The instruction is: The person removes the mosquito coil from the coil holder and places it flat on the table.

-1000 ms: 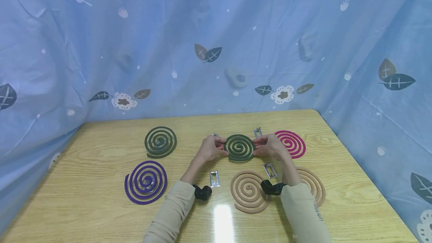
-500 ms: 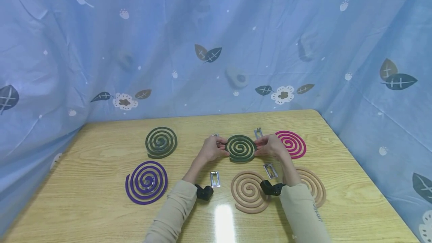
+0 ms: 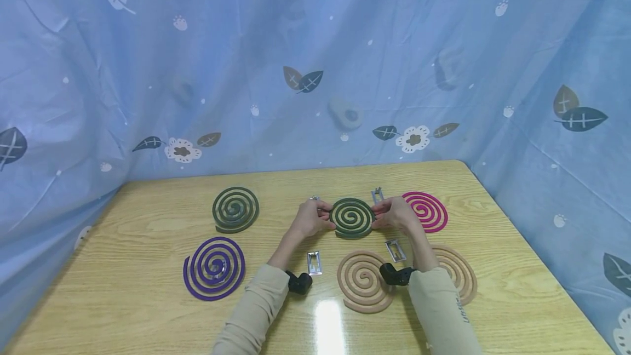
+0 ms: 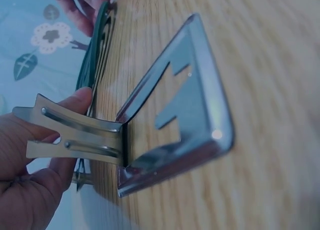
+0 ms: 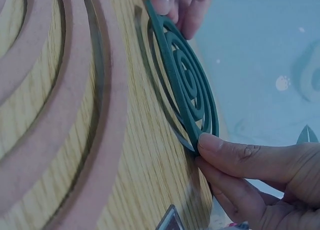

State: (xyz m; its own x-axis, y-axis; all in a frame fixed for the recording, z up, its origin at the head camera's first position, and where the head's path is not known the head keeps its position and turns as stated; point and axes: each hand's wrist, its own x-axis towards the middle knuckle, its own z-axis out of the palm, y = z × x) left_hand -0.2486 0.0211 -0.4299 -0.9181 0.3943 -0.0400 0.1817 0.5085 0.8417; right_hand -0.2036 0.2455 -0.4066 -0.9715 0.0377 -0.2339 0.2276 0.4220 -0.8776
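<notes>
Both hands hold a dark green mosquito coil (image 3: 351, 216) by opposite edges, near the table's back middle. My left hand (image 3: 309, 219) pinches its left edge; my right hand (image 3: 400, 215) pinches its right edge, thumb on top in the right wrist view. There the coil (image 5: 176, 87) is seen nearly edge-on, with its shadow on the wood beneath it. A metal coil stand (image 4: 200, 89) with a raised prong fills the left wrist view, in front of my left hand (image 4: 30, 190). Another stand (image 3: 374, 196) lies behind the right hand, and one (image 3: 396, 259) in front of it.
Left on the table are a second green coil (image 3: 235, 210) and a purple coil (image 3: 214, 267) over a metal stand. A pink coil (image 3: 424, 211) lies right. Two tan coils are nearer: one (image 3: 365, 275) in front, another (image 3: 463, 275) partly behind the right forearm. Blue curtain (image 3: 315, 119) surrounds the table.
</notes>
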